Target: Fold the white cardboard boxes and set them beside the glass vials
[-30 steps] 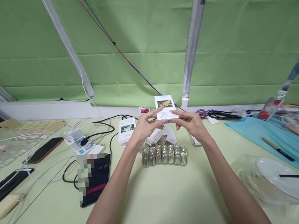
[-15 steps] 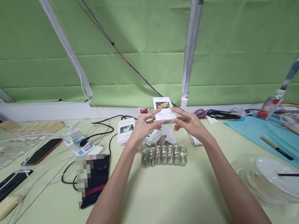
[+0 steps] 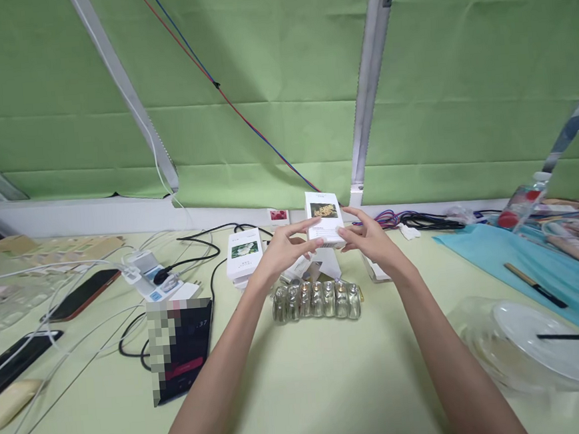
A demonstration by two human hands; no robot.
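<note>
Turning slightly in both hands in the head view, the white carton [image 3: 325, 217] with a yellow flower photo now sits a little further right than half a second ago and shows more of a slant. It is raised above the bench [image 3: 333, 387], behind the row of clear bottles [image 3: 317, 302], its printed face toward the wearer. The left hand [image 3: 286, 247] is grasping the lower left part, index finger over the face and thumb by the bottom edge. The right hand [image 3: 374, 239] is grasping the other side, thumb at the lower right corner and index finger along the right edge. Neither grip has released, so the shift reads as an adjustment of the carton within the hands rather than a setting down.

Little else has moved: the bottles lie side by side as before, apart from both hands, with loose white packaging [image 3: 326, 264] just behind them. A second carton [image 3: 244, 255] with a white flower stands beyond the left forearm, untouched. On the phone [image 3: 189, 345], the partly hidden clock now ends in 37 instead of 36.
</note>
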